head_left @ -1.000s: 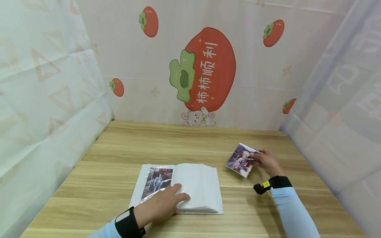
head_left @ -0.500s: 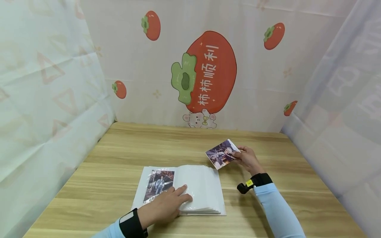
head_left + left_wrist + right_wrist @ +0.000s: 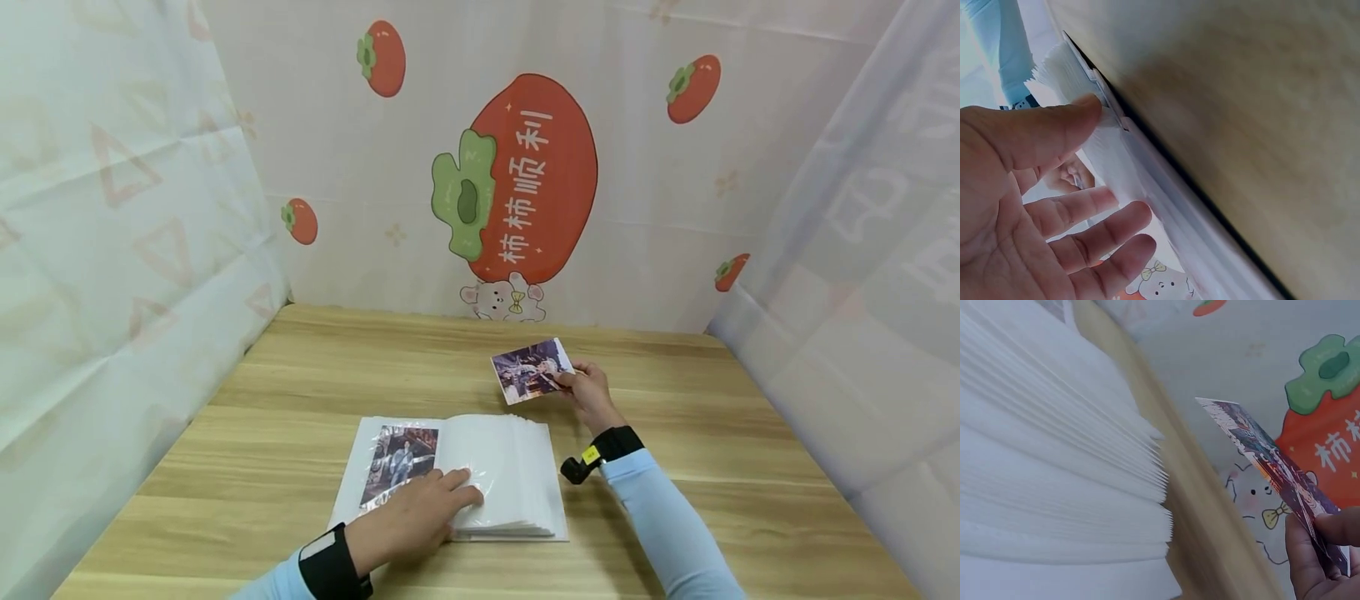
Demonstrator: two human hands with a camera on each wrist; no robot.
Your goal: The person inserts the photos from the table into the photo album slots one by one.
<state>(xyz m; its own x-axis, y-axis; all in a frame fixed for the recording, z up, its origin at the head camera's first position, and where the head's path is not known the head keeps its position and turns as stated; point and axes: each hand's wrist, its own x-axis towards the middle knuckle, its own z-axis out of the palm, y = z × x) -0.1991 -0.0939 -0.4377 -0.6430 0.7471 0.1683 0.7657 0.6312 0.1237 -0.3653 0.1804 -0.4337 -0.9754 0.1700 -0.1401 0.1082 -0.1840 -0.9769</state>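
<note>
A white photo album (image 3: 517,475) lies spread on the wooden table, with clear-sleeved pages. On its left page a photo (image 3: 401,462) of a standing figure sits in a sleeve. My left hand (image 3: 412,512) rests across the album's middle, fingers extended over the pages; in the left wrist view its thumb (image 3: 1079,119) lies against the page edges. Beyond the album, my right hand (image 3: 588,392) pinches a photo print (image 3: 528,371) by its right end, thumb on the picture side. The right wrist view shows this print (image 3: 1272,469) tilted, near the album's fanned page edges (image 3: 1147,469).
The wooden table (image 3: 300,375) reaches back to a pale cloth backdrop (image 3: 360,150) printed with red persimmons. Cloth walls (image 3: 135,275) stand along both sides. Each wrist carries a black band (image 3: 330,562).
My right hand has carried the photo print leftward, from right of the album to behind it, turning it along the way. My left hand stays on the album.
</note>
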